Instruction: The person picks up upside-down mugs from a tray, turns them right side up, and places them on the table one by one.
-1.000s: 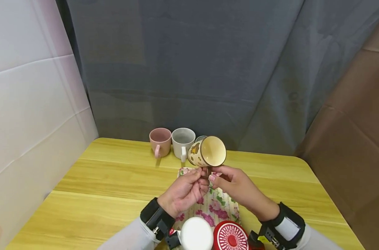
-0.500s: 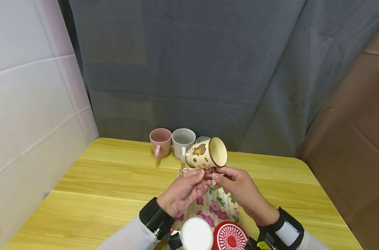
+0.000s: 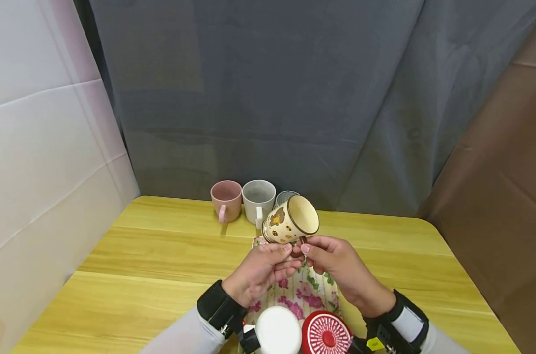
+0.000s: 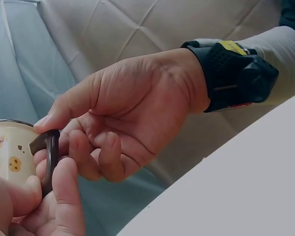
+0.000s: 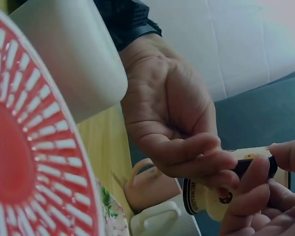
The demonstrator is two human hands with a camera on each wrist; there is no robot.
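Mug: we hold it in the air above the near middle of the table, over the floral cloth. It is cream with brown bear prints and a dark rim.
Change: half a second ago the mug lay almost on its side with its mouth turned right; now we see it tipped back up, mouth facing up and to the right, and a little lower. We judge we are turning it over by the handle to look at it, not yet setting it down.
Handle: dark and thin, pointing down toward us.
Left hand: fingers and thumb pinched together on the handle from the left.
Right hand: thumb and forefinger clamped on the same handle from the right, other fingers curled under.
Far side: pink mug, grey mug and a glass stand in a row just behind the held mug, near enough to knock if we swing it away from us.
Near side: white lid and red fan-like disc sit close under our wrists.
Open room: bare tabletop stretches left and right of the cloth; the right edge rounds off near the brown board.
Backdrop: grey curtain behind, white panel on the left.
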